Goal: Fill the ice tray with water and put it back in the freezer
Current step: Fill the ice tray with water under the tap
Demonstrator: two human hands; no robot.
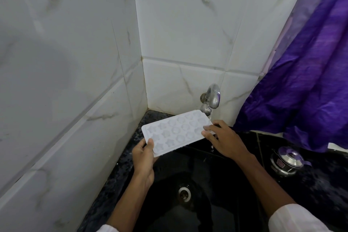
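A white ice tray [175, 132] with star and round moulds is held level above the black sink [222, 184]. My left hand [144, 158] grips its near left corner, thumb on top. My right hand [221, 138] grips the right end, fingers over the rim. A chrome tap [211, 98] sticks out of the tiled wall just above the tray's right end. A thin stream of water falls from it onto that end by my right fingers.
White marble-pattern tiles [75, 62] form the corner at left and behind. A purple curtain [310, 81] hangs at right. A small steel pot with a lid [287, 160] stands on the dark counter right of the sink. The sink drain [184, 193] lies below the tray.
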